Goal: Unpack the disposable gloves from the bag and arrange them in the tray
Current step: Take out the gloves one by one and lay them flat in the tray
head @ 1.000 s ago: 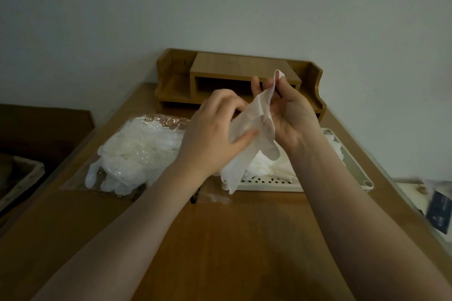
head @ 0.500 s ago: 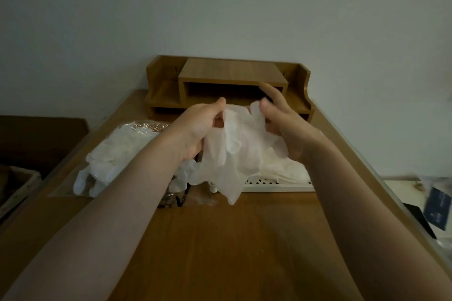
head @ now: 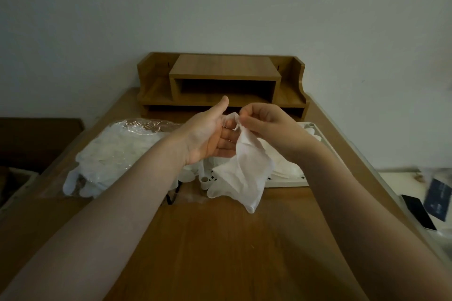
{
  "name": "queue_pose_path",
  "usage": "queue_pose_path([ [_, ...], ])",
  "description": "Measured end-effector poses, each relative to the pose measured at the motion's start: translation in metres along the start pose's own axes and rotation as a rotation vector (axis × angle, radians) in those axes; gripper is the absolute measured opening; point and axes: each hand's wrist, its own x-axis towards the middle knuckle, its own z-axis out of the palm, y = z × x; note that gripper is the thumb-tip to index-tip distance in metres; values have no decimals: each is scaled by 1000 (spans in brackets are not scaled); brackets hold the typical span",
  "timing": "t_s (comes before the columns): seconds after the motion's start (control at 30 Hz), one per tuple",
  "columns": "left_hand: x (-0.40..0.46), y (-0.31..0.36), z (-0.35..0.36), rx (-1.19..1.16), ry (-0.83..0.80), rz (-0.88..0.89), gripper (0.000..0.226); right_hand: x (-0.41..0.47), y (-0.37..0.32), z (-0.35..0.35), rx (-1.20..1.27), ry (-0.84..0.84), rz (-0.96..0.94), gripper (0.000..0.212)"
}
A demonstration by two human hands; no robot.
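From where I stand I count one left hand [head: 210, 134] and one right hand [head: 271, 127], one loose glove [head: 244, 173], one bag [head: 117, 154] of gloves too heaped to count, one tray [head: 286, 182], one wooden shelf [head: 225, 68], one table [head: 220, 252] and one phone [head: 418, 212].

Translucent white glove [head: 244, 168], white perforated tray [head: 288, 182], brown wood-grain desk [head: 220, 252]
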Motion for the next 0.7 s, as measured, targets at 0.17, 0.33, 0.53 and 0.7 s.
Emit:
queue_pose_path([
  [0.17,4,3,4,-49,32,86,41,0,6,-2,257,-15,13,30],
  [0.33,5,2,11,-12,7,51,36,0,5,-9,4,-31,5,25],
  [0.53,8,4,5,-48,54,135,35,-5,12,-8,68,-196,132,31],
  [0.7,9,3,8,-75,223,339,40,-5,5,-5,142,-20,204,30],
])
